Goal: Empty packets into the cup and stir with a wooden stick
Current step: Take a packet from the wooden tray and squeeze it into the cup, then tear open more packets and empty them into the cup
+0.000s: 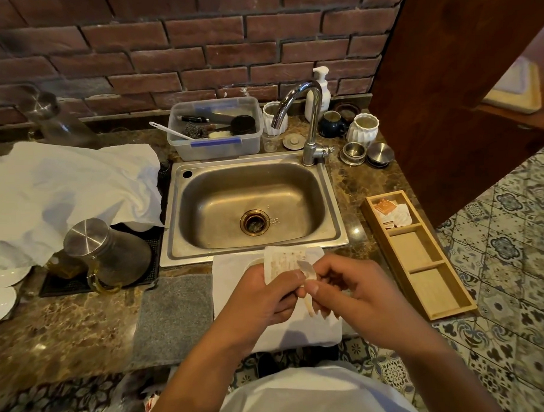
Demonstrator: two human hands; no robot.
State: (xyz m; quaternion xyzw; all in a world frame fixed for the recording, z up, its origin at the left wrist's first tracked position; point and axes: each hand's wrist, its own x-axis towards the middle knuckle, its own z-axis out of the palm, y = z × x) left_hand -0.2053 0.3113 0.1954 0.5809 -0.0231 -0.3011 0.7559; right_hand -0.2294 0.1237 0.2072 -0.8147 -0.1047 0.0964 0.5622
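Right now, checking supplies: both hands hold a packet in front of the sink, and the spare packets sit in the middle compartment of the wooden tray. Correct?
Not quite. The head view shows the spare packets in the wooden tray's far compartment.

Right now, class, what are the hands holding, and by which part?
Both hands pinch a small white paper packet: left hand at its lower edge, right hand at its right corner.

a red brick wall [166,40] fills the top of the frame, a brown stone counter [68,330] sits below it, a wooden panel [445,92] stands upper right, and patterned floor tiles [514,290] lie lower right.
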